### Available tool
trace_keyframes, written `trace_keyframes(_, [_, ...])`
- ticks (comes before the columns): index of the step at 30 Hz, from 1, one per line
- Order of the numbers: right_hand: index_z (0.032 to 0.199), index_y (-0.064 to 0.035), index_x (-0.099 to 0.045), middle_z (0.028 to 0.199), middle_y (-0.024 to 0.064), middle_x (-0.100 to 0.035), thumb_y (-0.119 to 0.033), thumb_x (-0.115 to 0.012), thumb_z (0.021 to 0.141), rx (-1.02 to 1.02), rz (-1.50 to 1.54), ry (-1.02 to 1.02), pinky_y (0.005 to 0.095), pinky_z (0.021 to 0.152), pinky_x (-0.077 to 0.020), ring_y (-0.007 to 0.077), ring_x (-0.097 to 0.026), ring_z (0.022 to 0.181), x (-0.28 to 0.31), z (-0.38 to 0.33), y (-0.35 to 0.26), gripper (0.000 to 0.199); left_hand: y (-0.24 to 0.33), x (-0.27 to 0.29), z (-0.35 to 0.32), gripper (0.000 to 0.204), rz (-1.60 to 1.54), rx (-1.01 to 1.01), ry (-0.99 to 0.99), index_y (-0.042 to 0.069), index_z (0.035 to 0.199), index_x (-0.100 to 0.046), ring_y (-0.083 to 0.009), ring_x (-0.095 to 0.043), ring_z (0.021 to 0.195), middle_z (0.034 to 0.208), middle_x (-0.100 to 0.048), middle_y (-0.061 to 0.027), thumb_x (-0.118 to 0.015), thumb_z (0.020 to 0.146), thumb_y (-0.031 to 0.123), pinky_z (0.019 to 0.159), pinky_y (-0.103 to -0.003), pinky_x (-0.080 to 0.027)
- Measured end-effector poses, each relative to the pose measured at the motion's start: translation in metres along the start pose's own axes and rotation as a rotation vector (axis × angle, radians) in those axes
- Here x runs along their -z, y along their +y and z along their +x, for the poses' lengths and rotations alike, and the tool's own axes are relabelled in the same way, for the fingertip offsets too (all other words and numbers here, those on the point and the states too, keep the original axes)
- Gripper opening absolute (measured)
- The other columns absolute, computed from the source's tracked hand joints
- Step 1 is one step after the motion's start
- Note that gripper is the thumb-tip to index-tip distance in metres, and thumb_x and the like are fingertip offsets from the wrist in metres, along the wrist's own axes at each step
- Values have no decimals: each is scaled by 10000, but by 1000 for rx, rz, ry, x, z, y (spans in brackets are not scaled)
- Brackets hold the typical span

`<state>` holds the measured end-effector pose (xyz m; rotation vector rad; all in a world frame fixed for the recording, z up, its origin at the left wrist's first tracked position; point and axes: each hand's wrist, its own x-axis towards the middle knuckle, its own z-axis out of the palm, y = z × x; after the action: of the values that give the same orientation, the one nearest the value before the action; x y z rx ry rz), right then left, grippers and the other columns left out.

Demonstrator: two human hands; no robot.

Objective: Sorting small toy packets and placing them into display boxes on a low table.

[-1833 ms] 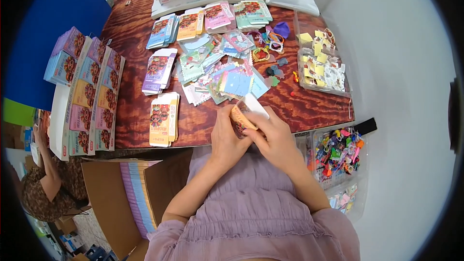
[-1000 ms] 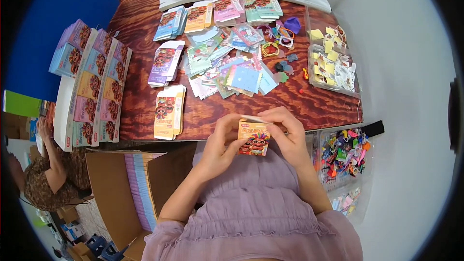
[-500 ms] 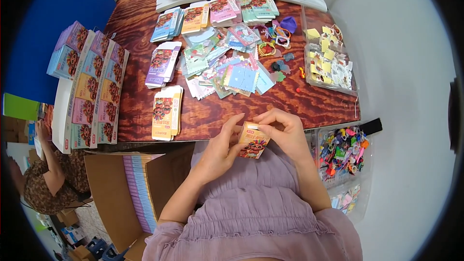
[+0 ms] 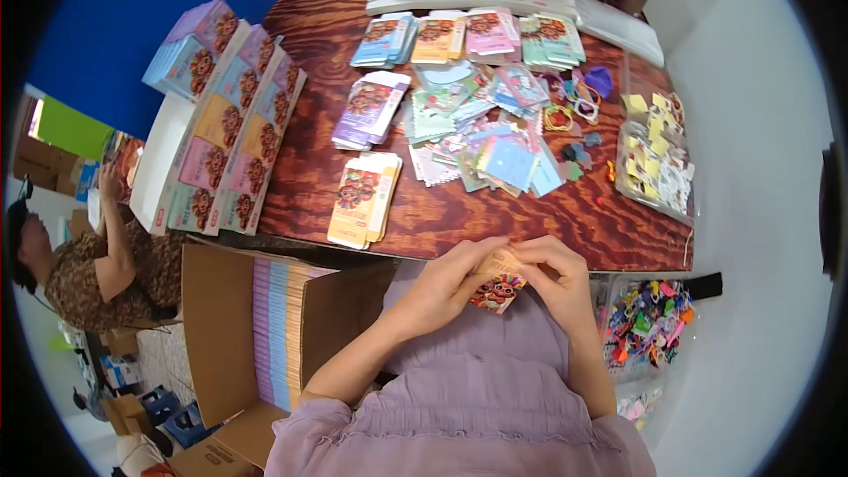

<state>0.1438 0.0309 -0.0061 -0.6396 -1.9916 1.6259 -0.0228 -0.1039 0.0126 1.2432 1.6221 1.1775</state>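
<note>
Close to the table's front edge, above my lap, a small orange cardboard box [image 4: 500, 290] with a colourful cartoon print is between my hands. My left hand [image 4: 449, 290] grips its left side with thumb and fingers. My right hand [image 4: 558, 281] pinches the upper right of the box, its fingers bent over the top end. Fingers of both hands meet there and hide most of that end. Nearest on the table lies a stack of flat orange boxes [image 4: 360, 201], with a stack of purple ones [image 4: 371, 108] behind it.
Blue, orange, pink and green box stacks [image 4: 492, 34] line the back, behind a heap of decorated packets [image 4: 508, 159]. Display trays of boxes [image 4: 231, 119] stand left, above an open carton [image 4: 238, 327]. Right are a clear tray [image 4: 625, 172] and trinket bin [image 4: 649, 327]. A person [image 4: 110, 256] sits far left.
The view has shifted, so the table appears farther right. My fingers have closed in over the box's top end, where a pale opening showed before. Both hands still hold the box.
</note>
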Motion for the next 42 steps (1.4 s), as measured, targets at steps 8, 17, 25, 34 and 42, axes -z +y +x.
trace_keyframes(8, [1089, 19, -712, 1042, 89, -628, 50, -631, 849, 54, 108, -171, 248, 747, -490, 147, -617, 894, -16, 18, 2, 254, -5, 12, -14, 357, -14, 70, 60, 31, 1318, -525, -266, -640, 1067, 1209, -618, -141, -578, 966, 58, 889, -356, -507])
trace_keyframes(17, [1181, 15, -648, 1059, 54, -656, -42, -586, 959, -298, 396, -100, 214, 712, -495, 79, -612, 841, -34, 20, 16, 237, -34, 112, -20, 461, 274, 91, 612, 59, 1449, -444, -153, -632, 973, 1227, -653, -133, -538, 1001, 116, 842, -303, -523])
trace_keyframes(25, [1043, -7, -673, 915, 84, -642, -57, -618, 914, 51, -96, -281, 282, 665, -502, 162, -662, 773, -102, 75, 2, 149, -104, 207, -29, 433, 254, 191, 775, 15, 1415, -473, -197, -649, 1040, 1169, -679, -174, -541, 992, 77, 894, -321, -497])
trace_keyframes(34, [1368, 23, -382, 1307, 270, -471, -200, -787, 758, 310, -741, -331, 479, 772, -546, 398, -637, 997, -191, 130, 1, 765, -109, 208, -33, 432, 371, 195, 838, 25, 1391, -495, -294, -665, 1064, 1150, -680, -210, -545, 964, 73, 912, -364, -495])
trace_keyframes(42, [1110, -36, -547, 985, 150, -576, -56, -734, 776, 300, -377, -55, 433, 707, -511, 362, -641, 841, -153, 135, 7, 382, -28, 144, -20, 570, 671, 135, 703, -13, 1400, -459, -395, -544, 1208, 1320, -567, -236, -667, 903, 172, 1011, -441, -437])
